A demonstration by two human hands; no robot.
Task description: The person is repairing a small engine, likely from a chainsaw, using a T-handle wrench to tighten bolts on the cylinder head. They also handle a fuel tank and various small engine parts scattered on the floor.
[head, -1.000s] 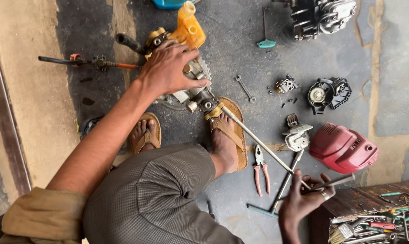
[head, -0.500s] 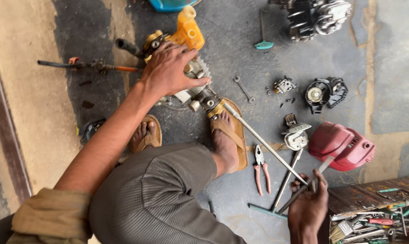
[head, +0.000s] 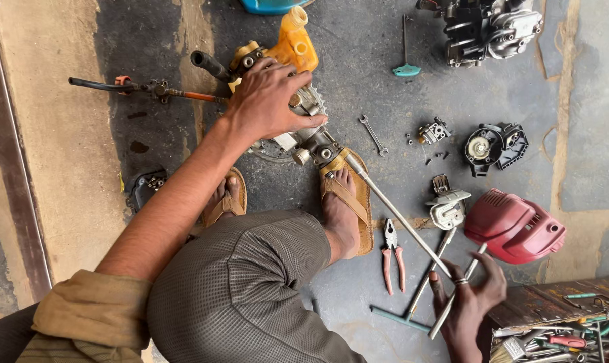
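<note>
Left hand spread flat on engine upper centre, right hand clamped on rod lower right, near red cover and pliers.

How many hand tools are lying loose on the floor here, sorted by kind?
Pliers: 1
Small spanner: 1
T-handle wrenches, one at the top and one near the right hand: 2
Total: 4
</note>
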